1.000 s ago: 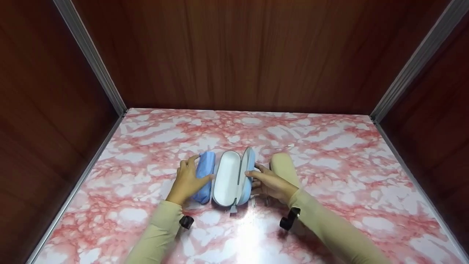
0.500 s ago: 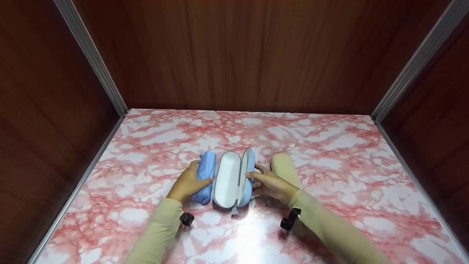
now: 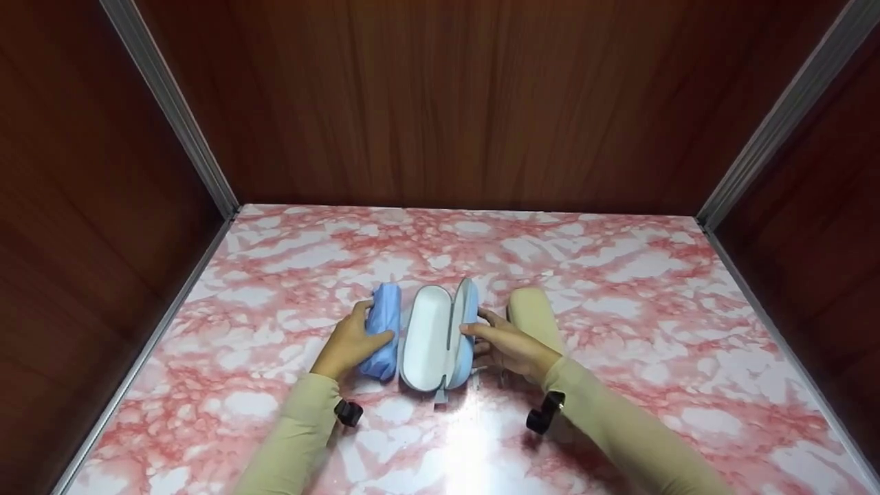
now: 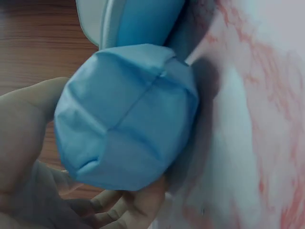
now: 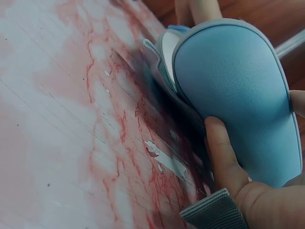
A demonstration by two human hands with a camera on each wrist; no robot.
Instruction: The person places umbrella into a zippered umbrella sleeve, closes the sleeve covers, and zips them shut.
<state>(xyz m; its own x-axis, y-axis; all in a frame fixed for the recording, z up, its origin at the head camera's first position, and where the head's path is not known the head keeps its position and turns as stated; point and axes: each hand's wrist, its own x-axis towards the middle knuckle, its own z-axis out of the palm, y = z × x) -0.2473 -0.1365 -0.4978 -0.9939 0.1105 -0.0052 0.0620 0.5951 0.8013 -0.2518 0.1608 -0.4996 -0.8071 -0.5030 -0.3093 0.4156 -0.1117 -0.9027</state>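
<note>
My left hand (image 3: 349, 344) grips a blue fabric roll that looks like a folded umbrella (image 3: 383, 333), thumb on its near side and fingers round its far-left side. In the left wrist view, the seamed end of the umbrella (image 4: 126, 117) faces the camera. Just right of it an oblong light-blue case (image 3: 426, 340) lies unfolded, its white inside bare and its lid upright. With thumb and fingers my right hand (image 3: 509, 344) holds that lid (image 3: 469, 344). The right wrist view shows the textured outside of the lid (image 5: 233, 90) and a zip along its edge.
A beige oblong case (image 3: 533, 316) lies just beyond the right hand, partly hidden by the forearm. Red-and-white marbled tabletop (image 3: 584, 275) surrounds everything. Dark wood panels (image 3: 447, 103) with metal corner strips close off the back and both sides.
My left fingers have come in closer round the umbrella. Hand and umbrella have shifted slightly left, widening the gap to the light-blue case. The right hand stays on the lid.
</note>
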